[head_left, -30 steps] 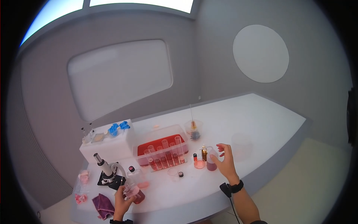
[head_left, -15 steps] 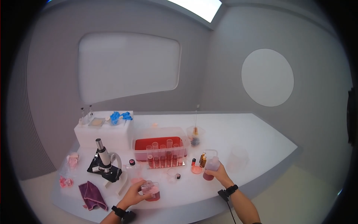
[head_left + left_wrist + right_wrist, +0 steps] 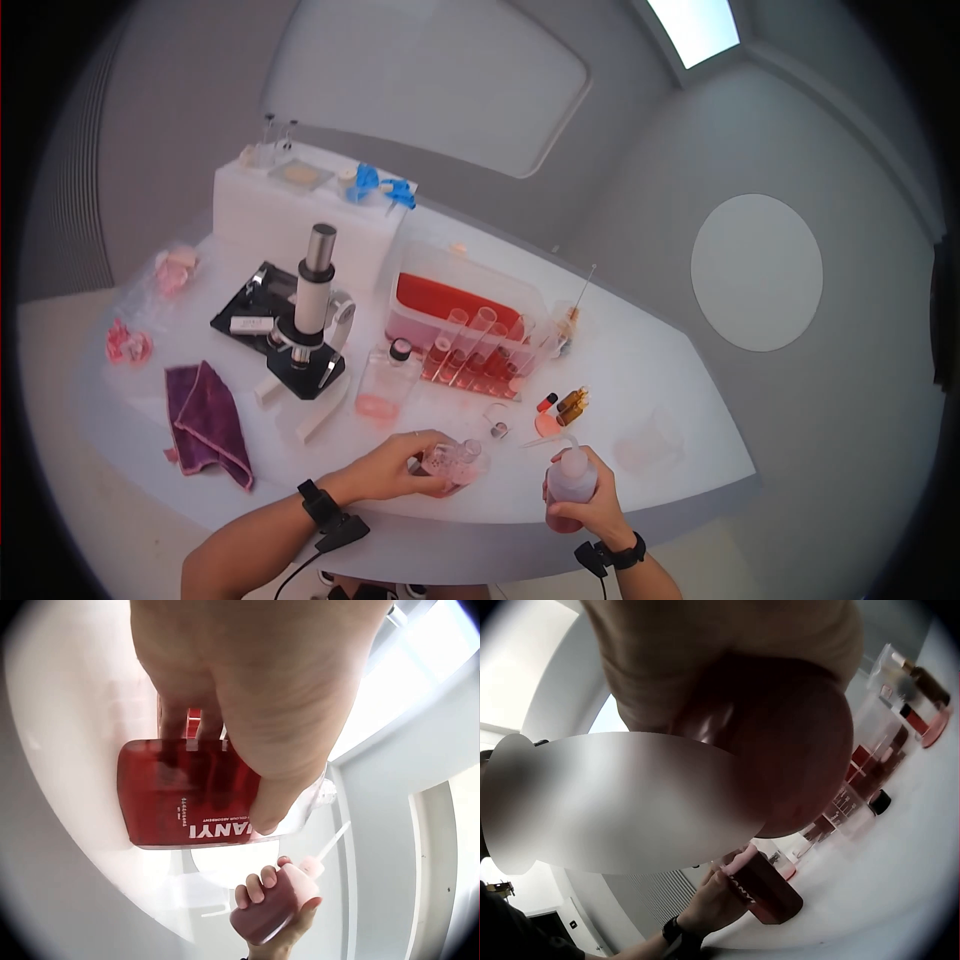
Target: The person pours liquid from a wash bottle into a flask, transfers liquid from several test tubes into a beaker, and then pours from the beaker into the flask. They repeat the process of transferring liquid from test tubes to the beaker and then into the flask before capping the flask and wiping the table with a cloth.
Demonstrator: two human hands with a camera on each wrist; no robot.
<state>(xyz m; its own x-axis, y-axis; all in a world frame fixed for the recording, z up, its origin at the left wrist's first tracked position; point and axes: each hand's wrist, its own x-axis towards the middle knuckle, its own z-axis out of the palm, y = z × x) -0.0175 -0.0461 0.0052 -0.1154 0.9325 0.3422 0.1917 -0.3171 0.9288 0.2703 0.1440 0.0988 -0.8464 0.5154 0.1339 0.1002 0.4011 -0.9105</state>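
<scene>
Gripping the labelled bottle by its sides, apparently to leave its neck free, the left hand sits near the desk's front edge, while the right hand wraps the squeeze bottle, perhaps so the spout clears the fingers. A gap parts the bottles; toward the right corner, a clear cup narrows the open room.

Black wristbands carry boxy cameras; the cables are thin.
</scene>
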